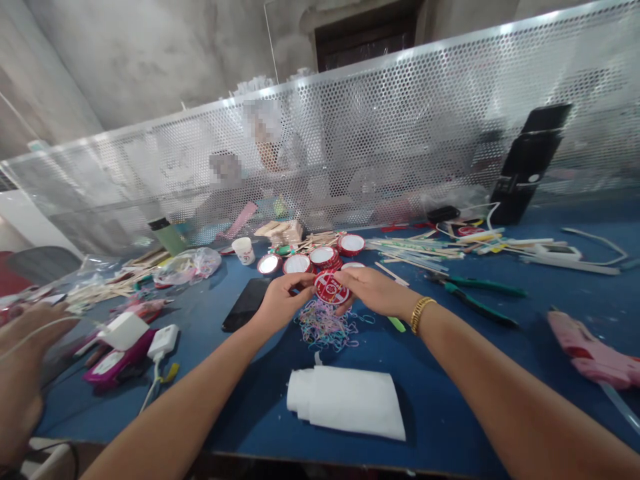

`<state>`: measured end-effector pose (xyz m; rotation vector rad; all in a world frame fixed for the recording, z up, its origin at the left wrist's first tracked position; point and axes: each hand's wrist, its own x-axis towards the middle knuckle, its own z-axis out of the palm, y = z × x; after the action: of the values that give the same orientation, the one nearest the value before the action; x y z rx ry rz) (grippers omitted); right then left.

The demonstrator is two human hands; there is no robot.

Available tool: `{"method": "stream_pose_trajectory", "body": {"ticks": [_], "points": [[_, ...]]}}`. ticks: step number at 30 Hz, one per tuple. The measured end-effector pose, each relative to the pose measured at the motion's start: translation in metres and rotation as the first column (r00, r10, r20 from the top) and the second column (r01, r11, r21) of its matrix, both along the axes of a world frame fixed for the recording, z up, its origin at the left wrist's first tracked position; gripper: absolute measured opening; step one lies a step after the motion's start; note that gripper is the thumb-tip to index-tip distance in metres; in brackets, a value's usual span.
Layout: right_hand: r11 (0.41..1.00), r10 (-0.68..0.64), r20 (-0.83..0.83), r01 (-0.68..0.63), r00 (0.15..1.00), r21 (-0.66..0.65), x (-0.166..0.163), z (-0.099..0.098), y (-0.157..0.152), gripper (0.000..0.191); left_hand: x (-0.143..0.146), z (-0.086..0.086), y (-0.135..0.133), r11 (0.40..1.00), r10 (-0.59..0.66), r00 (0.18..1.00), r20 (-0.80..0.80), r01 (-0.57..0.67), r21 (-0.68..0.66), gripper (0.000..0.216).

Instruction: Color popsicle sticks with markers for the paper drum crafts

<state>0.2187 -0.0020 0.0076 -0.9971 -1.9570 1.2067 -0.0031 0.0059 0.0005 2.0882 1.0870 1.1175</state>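
Note:
Both my hands meet over the middle of the blue table. My left hand and my right hand pinch a round red-and-white lid between them, fingers closed on its edges. Right under the lid lies a heap of thin coloured rubber bands. Behind it stands a row of similar red-rimmed round lids. A gold bracelet circles my right wrist.
A white foam roll lies near the front edge. A black phone, green-handled pliers, a pink glue gun, wooden sticks, a white charger. Another person's hand at left. A perforated metal screen behind.

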Motion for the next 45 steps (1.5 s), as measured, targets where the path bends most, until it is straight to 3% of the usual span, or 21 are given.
{"method": "stream_pose_trajectory", "body": {"ticks": [5, 20, 38, 45], "points": [[1.000, -0.022, 0.030, 0.021, 0.999, 0.016, 0.001, 0.002, -0.001, 0.043, 0.002, 0.003, -0.002, 1.000, -0.012, 1.000, -0.014, 0.012, -0.005, 0.024], [0.999, -0.037, 0.099, 0.035, 0.994, 0.025, 0.003, -0.001, 0.001, 0.045, -0.003, 0.005, -0.001, 0.958, -0.144, 0.990, -0.015, 0.135, -0.254, 0.022], [0.997, -0.071, 0.129, 0.068, 0.989, 0.023, -0.002, 0.006, -0.006, 0.042, 0.001, 0.001, -0.006, 0.955, -0.139, 0.990, 0.032, 0.143, -0.259, 0.023], [0.986, -0.103, 0.200, 0.074, 0.974, 0.147, -0.004, 0.006, -0.006, 0.040, -0.003, 0.001, 0.001, 0.980, -0.127, 0.988, -0.088, 0.111, -0.162, 0.025]]}}
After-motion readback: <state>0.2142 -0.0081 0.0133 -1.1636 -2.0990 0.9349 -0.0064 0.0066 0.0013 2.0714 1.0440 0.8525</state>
